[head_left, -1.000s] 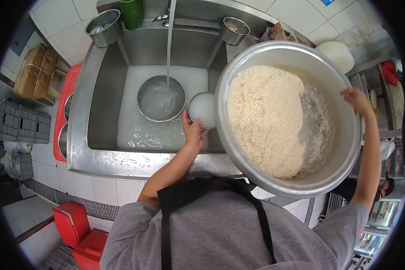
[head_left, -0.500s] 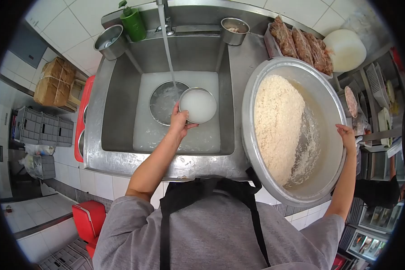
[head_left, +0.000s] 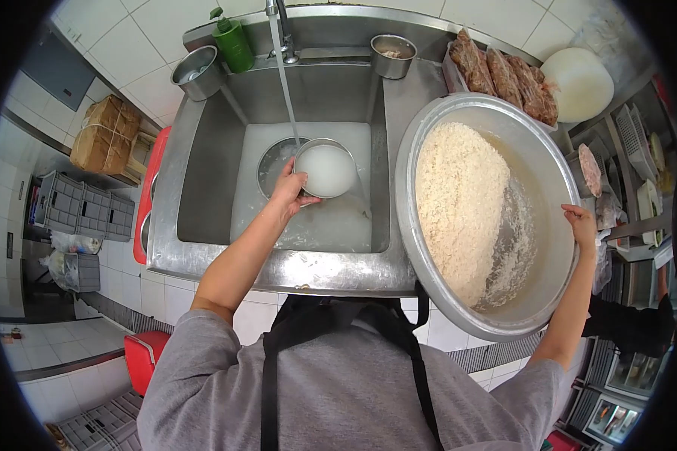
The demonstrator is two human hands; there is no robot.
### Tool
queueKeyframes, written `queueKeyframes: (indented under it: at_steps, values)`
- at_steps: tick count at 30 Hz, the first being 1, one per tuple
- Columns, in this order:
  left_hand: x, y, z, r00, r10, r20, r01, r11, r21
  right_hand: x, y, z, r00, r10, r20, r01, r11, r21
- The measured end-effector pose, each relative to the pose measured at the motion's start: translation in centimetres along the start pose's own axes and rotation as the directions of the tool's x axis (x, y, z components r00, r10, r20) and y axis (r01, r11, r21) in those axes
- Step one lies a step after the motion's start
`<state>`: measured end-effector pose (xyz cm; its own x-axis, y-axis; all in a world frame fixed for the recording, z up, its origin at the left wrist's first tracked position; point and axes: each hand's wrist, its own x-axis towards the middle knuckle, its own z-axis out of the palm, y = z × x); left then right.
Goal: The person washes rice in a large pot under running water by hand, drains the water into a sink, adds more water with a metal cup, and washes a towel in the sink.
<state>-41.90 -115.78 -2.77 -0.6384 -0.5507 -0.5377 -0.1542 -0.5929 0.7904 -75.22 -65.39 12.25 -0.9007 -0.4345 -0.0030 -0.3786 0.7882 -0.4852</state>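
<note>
My left hand [head_left: 291, 192] grips the rim of a round metal bowl [head_left: 326, 168] holding cloudy white liquid. Beneath and behind it, a second metal bowl [head_left: 268, 167] sits in the milky water of the sink [head_left: 209, 180], partly covered by the first. Tap water [head_left: 286, 94] streams down beside the held bowl. On the right, my right hand [head_left: 579, 225] holds the outer rim of a large metal basin [head_left: 417, 282]. A slope of wet white rice [head_left: 459, 203] fills the basin's left side, with cloudy water [head_left: 545, 225] to its right.
A metal pot [head_left: 198, 74] and green pump bottle [head_left: 234, 45] stand at the sink's back left corner; another metal pot [head_left: 393, 55] is at back right. Bagged brown meat [head_left: 504, 74] lies beyond the basin. Another person's dark clothing [head_left: 632, 325] shows at far right.
The held bowl has been raised slightly in the sink, still full of cloudy liquid. The view has shifted a little. My right hand stays on the basin's rim.
</note>
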Motion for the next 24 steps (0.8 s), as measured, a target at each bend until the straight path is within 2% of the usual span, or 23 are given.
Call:
queueKeyframes:
  at_steps: [4, 7, 12, 16, 20, 24]
  values:
    - [0.1, 0.1, -0.1, 0.999, -0.039, 0.020, 0.039, 0.999, -0.010, 0.0, 0.2, 0.1, 1.000, -0.024, -0.007, 0.023, 1.000, -0.016]
    - [0.4, 0.2, -0.1, 0.997, -0.075, 0.028, 0.075, 0.997, 0.007, 0.0, 0.5, 0.2, 1.000, -0.002, 0.012, 0.001, 0.997, 0.073]
    - [1.5, 0.0, 0.2, 0.993, -0.099, 0.062, 0.097, 0.995, 0.033, -0.2, 0.0, 0.4, 1.000, -0.013, -0.001, 0.013, 0.999, 0.051]
    - [2.6, 0.8, 0.7, 0.998, -0.047, 0.039, 0.040, 0.985, 0.170, -0.3, 0.0, 0.5, 0.999, -0.035, 0.002, 0.035, 0.999, -0.010]
    - [3.4, 2.4, 0.3, 0.999, -0.026, 0.024, 0.017, 0.946, 0.325, -0.5, -0.6, 0.6, 1.000, -0.010, -0.015, 0.010, 1.000, 0.010]
    - [3.4, 4.5, -0.2, 1.000, -0.001, 0.019, -0.007, 0.927, 0.375, -0.5, -0.8, 0.4, 1.000, 0.006, -0.016, -0.006, 1.000, -0.006]
